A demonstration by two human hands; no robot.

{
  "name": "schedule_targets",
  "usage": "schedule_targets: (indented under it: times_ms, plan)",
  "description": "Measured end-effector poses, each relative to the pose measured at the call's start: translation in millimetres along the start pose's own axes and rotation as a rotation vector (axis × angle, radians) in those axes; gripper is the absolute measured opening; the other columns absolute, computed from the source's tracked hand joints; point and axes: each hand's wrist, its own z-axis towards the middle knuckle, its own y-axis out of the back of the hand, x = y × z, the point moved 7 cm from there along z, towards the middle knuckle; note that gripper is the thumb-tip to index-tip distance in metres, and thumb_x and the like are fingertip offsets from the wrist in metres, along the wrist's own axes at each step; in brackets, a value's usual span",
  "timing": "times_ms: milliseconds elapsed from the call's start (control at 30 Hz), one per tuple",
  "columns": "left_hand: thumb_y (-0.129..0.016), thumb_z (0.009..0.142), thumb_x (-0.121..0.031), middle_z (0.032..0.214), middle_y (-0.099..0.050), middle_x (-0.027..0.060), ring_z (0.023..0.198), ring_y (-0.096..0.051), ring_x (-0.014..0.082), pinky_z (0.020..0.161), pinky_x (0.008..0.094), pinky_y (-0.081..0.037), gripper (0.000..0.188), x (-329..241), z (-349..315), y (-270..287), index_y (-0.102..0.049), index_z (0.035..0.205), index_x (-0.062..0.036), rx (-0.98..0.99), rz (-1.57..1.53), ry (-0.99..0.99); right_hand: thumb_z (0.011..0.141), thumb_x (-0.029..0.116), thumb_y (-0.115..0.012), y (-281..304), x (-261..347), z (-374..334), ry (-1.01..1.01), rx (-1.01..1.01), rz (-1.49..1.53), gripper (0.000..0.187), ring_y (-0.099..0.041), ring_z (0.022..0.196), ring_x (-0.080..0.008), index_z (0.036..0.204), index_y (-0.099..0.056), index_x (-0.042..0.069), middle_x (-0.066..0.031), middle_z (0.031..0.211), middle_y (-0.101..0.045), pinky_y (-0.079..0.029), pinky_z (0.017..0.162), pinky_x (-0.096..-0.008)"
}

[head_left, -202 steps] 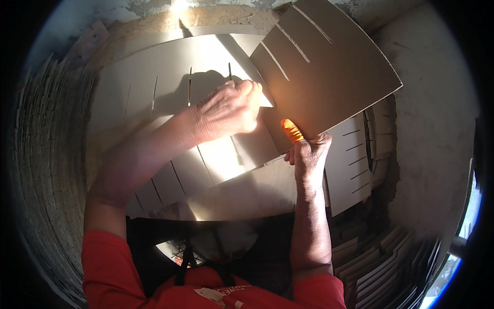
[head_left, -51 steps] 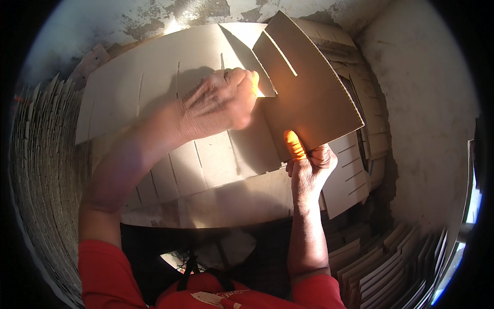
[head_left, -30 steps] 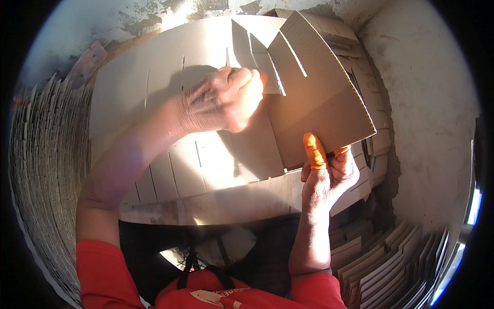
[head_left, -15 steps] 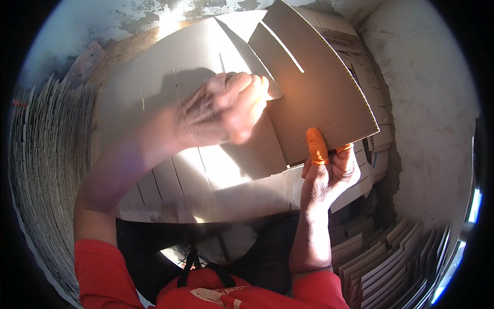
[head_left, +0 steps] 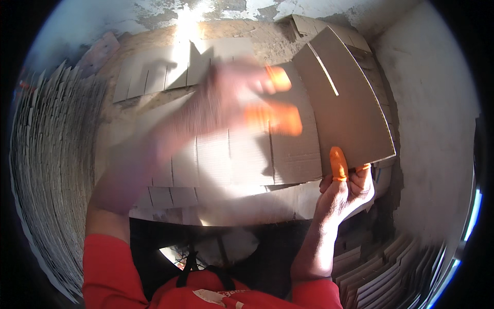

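Note:
A brown cardboard panel (head_left: pixel 355 116) with a long slit stands tilted up at the right. My right hand (head_left: pixel 347 193) pinches its lower edge, the thumb in an orange finger cot pressed on its face. Left of it lies a flat slotted cardboard sheet (head_left: pixel 296 149), its right edge meeting the tilted panel; I cannot tell whether the two are joined. Above that sheet my left hand (head_left: pixel 231 100) is blurred by motion. Its fingers, in orange finger cots, stretch out to the right and stand apart, with nothing visible between them.
More slotted cardboard strips (head_left: pixel 157 77) lie at the back of the worktop (head_left: pixel 267 38). A tall row of packed cardboard pieces (head_left: pixel 49 149) fills the left side. Further cardboard pieces (head_left: pixel 381 273) stand at the lower right, beside a pale wall (head_left: pixel 432 103).
My left hand has gone from a closed grip at a cardboard edge to spread fingers. The sheet under it lies flatter and lower. My right hand has shifted slightly right and nearer with the panel.

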Motion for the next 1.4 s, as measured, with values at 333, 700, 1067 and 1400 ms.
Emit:
schedule_targets:
  times_ms: [333,700,1067,1400]
  plan:
    - [-0.081,0.075,-0.035,0.143,-0.047,0.0171,0.130,-0.043,0.0360,0.106,0.0555,-0.040,0.086,272,-65,-44,-0.037,0.144,-0.0067,0.174,0.539,0.745,0.085,0.002,-0.071,9,2,0,0.143,-0.192,-0.184,0.013,-0.052,0.048,-0.0019,0.096,-0.067,-0.003,-0.0055,0.071,-0.065,-0.034,0.037,-0.0139]
    - [-0.043,0.103,-0.022,0.103,-0.062,0.0233,0.101,-0.064,0.0355,0.089,0.0472,-0.051,0.030,258,-51,-52,-0.056,0.112,0.0035,0.478,0.541,0.767,0.083,0.006,-0.056,2,9,-2,0.093,-0.188,-0.324,0.010,-0.050,0.045,-0.0009,0.084,-0.060,-0.003,-0.0043,0.065,-0.060,-0.039,0.039,-0.0117]
    - [-0.054,0.087,-0.003,0.075,-0.063,0.0195,0.069,-0.065,0.0290,0.064,0.0460,-0.052,0.008,258,-40,15,-0.062,0.085,-0.0041,-0.121,0.725,0.541,0.085,0.003,-0.073,8,5,-3,0.153,-0.133,-0.208,0.011,-0.063,0.053,-0.0055,0.090,-0.064,-0.002,-0.0064,0.071,-0.067,-0.048,0.043,-0.0142]
    - [-0.059,0.076,0.006,0.074,-0.056,0.0143,0.070,-0.054,0.0199,0.066,0.0371,-0.046,0.012,257,-47,63,-0.061,0.087,0.0028,-0.181,0.518,0.494,0.085,0.003,-0.074,8,0,-7,0.091,-0.113,-0.185,0.016,-0.067,0.064,-0.0085,0.097,-0.066,-0.004,-0.0077,0.079,-0.070,-0.054,0.056,-0.0189]
